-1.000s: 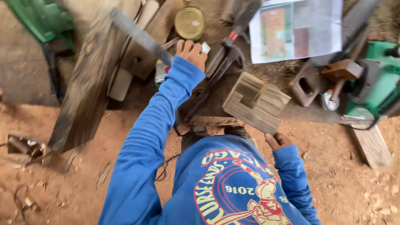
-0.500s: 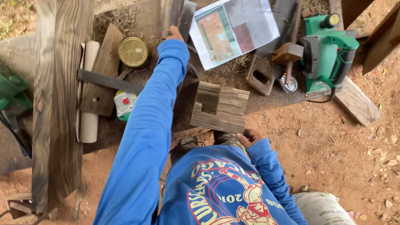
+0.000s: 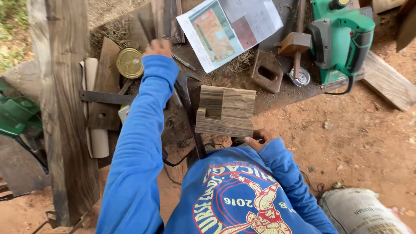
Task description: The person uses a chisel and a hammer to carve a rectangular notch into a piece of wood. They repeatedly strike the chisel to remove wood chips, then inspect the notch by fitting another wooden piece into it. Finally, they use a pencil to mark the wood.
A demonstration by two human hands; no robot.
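Head view: right hand (image 3: 259,139) holds notched wood block (image 3: 225,111), long axis crosswise.

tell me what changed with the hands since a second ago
The left hand left the dark metal bar by the can and now reaches further up the bench toward the upright boards. The right hand stays at the near edge of the notched wooden block, which has not visibly moved.

Outdoor daylight, no walls. Reddish dirt floor (image 3: 355,143) with pebbles. Dark low bench (image 3: 277,97) across top, straw on it. Grass (image 3: 11,39) at top left corner. Long plank (image 3: 65,108) along left edge. Sack (image 3: 364,212) bottom right.
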